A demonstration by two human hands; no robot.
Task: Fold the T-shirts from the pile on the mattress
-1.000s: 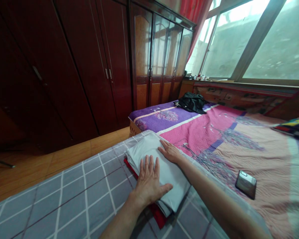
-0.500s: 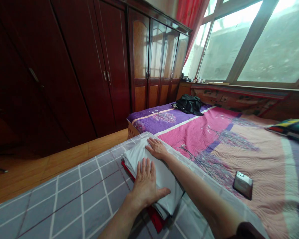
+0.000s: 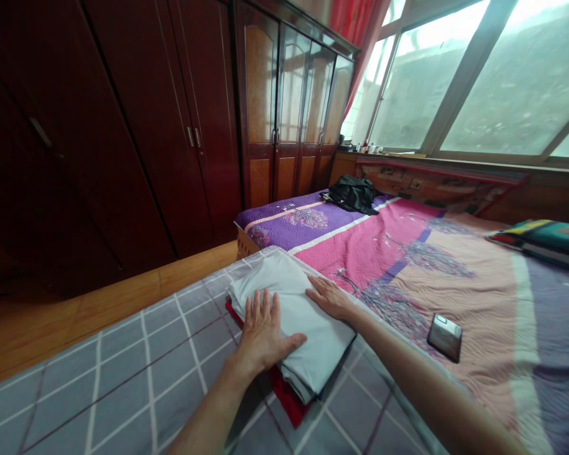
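A folded light grey cloth lies on top of a red folded cloth, whose edge shows along the left and near sides. Both rest on the grey checked bedding. My left hand lies flat on the grey cloth's left side, fingers spread and thumb stretched out to the right. On the cloth's right edge rests my right hand, palm down with its fingers stretched out. Neither hand grips anything.
A phone lies on the patterned quilt to the right. Black clothing sits on its far part. Folded striped textiles are at the far right. Dark red wardrobes stand along the left, beyond a strip of wooden floor.
My right hand has slid right, from the top of the grey cloth to its right edge. My left hand has shifted slightly toward the left edge. The view has turned a little.
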